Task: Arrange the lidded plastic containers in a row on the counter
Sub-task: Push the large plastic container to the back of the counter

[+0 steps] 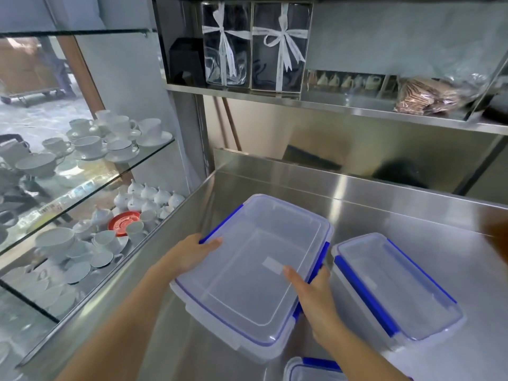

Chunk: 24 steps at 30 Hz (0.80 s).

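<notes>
A large clear plastic container (247, 259) with a lid and blue clips sits at the left of the steel counter (384, 215). My left hand (189, 251) grips its left edge and my right hand (313, 292) grips its right edge, thumbs on the lid. Whether its base rests on the counter I cannot tell. A smaller lidded container (395, 287) with blue clips lies just to its right, a narrow gap between them. The corner of a third lidded container (310, 371) shows at the bottom edge, partly hidden by my right forearm.
A raised steel back wall (357, 177) borders the counter. A glass cabinet (82, 166) on the left holds several white cups, saucers and a red saucer (123, 222). A steel shelf (330, 103) above carries ribboned clear boxes (255, 45) and a wrapped packet (423, 96).
</notes>
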Tool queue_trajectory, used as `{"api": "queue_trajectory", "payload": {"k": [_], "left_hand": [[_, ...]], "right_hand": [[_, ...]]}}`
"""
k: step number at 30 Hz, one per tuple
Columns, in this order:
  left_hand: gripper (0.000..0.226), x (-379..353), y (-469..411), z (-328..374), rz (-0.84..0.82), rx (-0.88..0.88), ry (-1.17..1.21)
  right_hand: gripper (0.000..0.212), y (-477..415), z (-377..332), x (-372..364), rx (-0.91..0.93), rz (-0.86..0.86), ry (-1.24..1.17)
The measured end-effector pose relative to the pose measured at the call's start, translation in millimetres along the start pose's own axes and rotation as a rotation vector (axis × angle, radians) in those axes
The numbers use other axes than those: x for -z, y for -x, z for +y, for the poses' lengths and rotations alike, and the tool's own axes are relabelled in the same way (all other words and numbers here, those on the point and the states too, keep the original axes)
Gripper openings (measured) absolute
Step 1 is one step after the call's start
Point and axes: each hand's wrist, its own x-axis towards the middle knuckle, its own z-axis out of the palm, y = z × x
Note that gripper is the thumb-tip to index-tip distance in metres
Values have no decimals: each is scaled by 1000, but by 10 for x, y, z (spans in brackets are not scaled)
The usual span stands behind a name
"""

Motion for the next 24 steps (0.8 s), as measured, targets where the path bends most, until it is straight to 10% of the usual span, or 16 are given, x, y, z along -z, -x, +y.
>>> {"api": "queue_trajectory", "payload": {"k": [9, 24], "left_hand": [[29, 45, -456, 174, 178, -16, 509], [27, 42, -1384, 445, 218, -50, 627]], "right_hand": [[48, -873, -354, -215, 73, -33, 93], [50, -1986, -578, -520, 101, -44, 212]]}}
